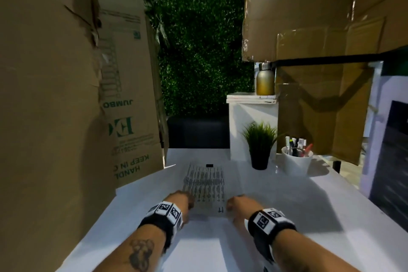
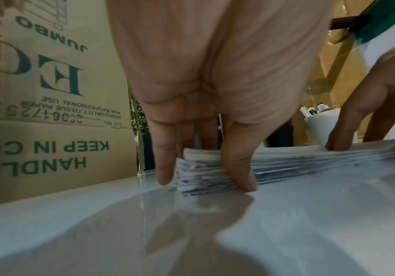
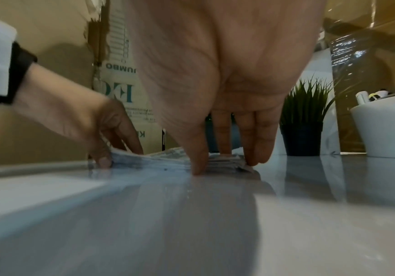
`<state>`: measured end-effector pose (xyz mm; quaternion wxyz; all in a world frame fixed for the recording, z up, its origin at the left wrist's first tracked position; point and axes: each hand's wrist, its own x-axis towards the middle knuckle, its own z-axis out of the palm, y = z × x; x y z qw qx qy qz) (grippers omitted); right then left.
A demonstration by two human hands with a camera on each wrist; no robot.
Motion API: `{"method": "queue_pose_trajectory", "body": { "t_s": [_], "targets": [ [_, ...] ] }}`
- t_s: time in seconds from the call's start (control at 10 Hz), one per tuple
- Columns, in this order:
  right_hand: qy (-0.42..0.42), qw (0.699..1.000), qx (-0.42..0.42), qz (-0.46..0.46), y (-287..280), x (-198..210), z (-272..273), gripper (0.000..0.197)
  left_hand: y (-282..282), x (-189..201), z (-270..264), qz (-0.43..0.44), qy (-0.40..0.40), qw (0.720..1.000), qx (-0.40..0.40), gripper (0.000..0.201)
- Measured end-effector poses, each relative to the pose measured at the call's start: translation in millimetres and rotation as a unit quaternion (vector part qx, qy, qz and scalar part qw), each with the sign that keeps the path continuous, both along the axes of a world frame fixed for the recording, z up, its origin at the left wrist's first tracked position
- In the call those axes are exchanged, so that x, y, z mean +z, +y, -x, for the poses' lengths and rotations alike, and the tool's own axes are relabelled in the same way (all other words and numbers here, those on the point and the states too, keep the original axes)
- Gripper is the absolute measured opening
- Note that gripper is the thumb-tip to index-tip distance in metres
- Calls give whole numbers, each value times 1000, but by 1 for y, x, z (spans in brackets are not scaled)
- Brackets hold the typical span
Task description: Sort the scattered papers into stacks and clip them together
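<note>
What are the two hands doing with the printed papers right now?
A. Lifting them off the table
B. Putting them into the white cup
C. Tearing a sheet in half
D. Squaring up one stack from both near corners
D: the left hand and right hand each bracket a near corner of the paper stack, which lies flat on the table.

so the paper stack (image 1: 204, 185) sits mid desk (image 1: 287, 216), left hand (image 1: 180, 202) at its near left corner, right hand (image 1: 239, 205) at the near right. binder clip (image 1: 209, 165) just behind it, cardboard box (image 1: 66, 95) left, potted plant (image 1: 260, 146) and pen cup (image 1: 295, 161) back right
</note>
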<state>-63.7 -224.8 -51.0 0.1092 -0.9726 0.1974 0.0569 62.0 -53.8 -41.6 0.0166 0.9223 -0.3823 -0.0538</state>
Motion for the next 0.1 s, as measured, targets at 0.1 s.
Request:
{"method": "queue_pose_trajectory", "body": {
  "t_s": [0.1],
  "targets": [
    [21, 1000, 2, -22, 0, 7, 19, 59, 18, 8, 17, 24, 27, 999, -9, 77]
  ]
}}
